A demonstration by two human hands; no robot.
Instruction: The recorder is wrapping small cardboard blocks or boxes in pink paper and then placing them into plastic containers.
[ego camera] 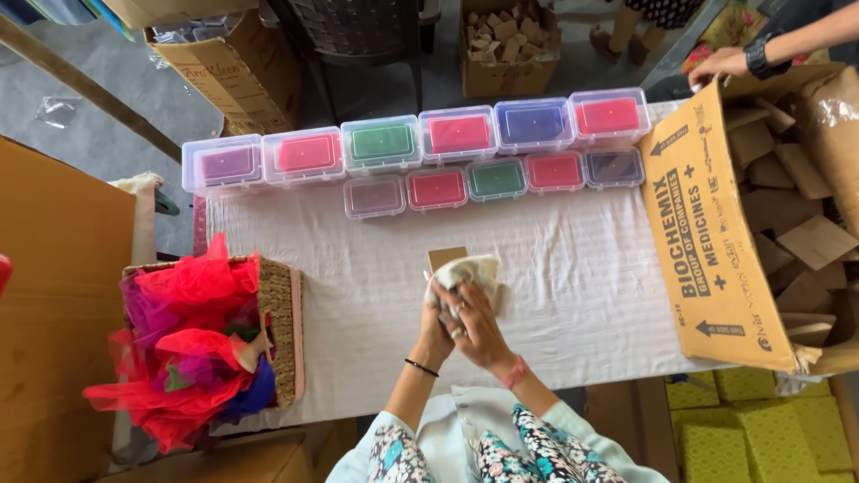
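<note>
Both hands meet at the middle of the desk (573, 295), which is covered with a white cloth. The left hand (436, 333) and the right hand (479, 329) are closed together on a pale rag (467, 271), and the rag is pressed against a small brown card (446, 258) that stands partly hidden behind it; it seems the card is held up so that the rag can rub its face. The fingers of the two hands overlap, so I cannot tell which one carries the card. Along the far edge stand two rows of clear boxes (420, 161) with coloured contents, set side by side and touching. A basket (283, 331) with red and purple net fabric sits at the left edge of the desk. At the right, an open carton (716, 233) leans toward the person and shows many brown pieces inside. Another person's hand (720, 64) rests on its top edge. Beyond the desk is a grey floor with more cartons and a dark chair.
</note>
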